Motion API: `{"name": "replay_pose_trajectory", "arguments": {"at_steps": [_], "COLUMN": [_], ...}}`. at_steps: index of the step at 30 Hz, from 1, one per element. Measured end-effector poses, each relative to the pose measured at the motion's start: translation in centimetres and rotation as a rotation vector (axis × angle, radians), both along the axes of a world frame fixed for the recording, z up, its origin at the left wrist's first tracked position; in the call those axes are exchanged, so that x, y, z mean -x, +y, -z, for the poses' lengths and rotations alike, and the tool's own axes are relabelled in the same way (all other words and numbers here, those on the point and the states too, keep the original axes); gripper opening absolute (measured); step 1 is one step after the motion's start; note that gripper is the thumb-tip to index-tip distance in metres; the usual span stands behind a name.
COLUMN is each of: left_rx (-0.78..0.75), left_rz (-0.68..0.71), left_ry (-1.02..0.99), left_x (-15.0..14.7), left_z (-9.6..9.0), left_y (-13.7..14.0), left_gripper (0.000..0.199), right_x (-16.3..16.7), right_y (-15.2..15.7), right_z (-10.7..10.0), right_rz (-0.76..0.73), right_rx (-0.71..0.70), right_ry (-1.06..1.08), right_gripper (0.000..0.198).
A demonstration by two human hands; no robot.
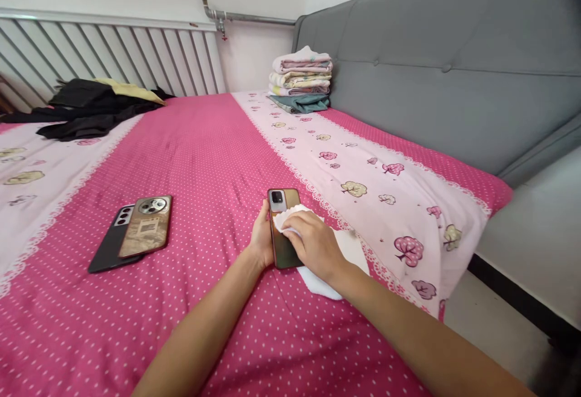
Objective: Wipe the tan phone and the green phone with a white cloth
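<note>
My left hand [263,236] grips the left edge of a smartphone [287,255], whose back and camera block face up. In my right hand [315,242] is a bunched white cloth [282,220], pressed against the upper half of the phone's back. The rest of the white cloth, or a second piece, lies spread on the bed beneath my right wrist; I cannot tell which. To the left, a phone in a brown patterned case [146,230] partly overlaps a black phone [106,246].
A pink dotted bedspread [204,161] covers the bed. Folded fabrics [302,79] are stacked by the grey headboard [431,64]. Dark clothes [86,109] lie at the far left before a white radiator [136,52]. Floor [494,306] shows beyond the right edge.
</note>
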State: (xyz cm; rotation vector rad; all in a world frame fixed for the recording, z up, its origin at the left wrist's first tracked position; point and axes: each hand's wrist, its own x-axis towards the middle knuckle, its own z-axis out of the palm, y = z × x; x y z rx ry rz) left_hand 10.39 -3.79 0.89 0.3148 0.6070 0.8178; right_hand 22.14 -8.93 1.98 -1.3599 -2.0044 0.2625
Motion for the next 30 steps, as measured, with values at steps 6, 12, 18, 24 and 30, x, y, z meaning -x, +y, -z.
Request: {"name": "replay_pose_trajectory", "arguments": {"at_steps": [6,12,18,24,30], "left_rx": [0.073,0.05,0.022,-0.006,0.03], "left_rz": [0.003,0.011,-0.058,-0.022,-0.044], "left_ry": [0.031,0.078,0.117,0.081,0.062], "left_x": [0.4,0.0,-0.8,-1.2,-1.1], "left_z": [0.2,-0.1,-0.4,-0.3,-0.4], "left_y": [0.3,0.2,-0.9,-1.5,-1.3], "left_gripper": [0.074,0.079,0.074,0.069,0.066], "right_x": [-0.5,-1.2,-0.8,-1.0,-1.1], "right_y": [-0.3,-0.1,0.5,1.2,1.6], "right_z": [-0.1,0.1,0.8,1.1,2.0], "right_rz": [-0.225,-0.289,-0.136,0.044,0.004], "right_rx": [0.066,0.137,0.0,-0.14,-0.249], "right_ry": [-0.057,0.068,0.164,0.238,0.266], "right_gripper": [0.018,0.024,0.026,0.019,0.018]}}
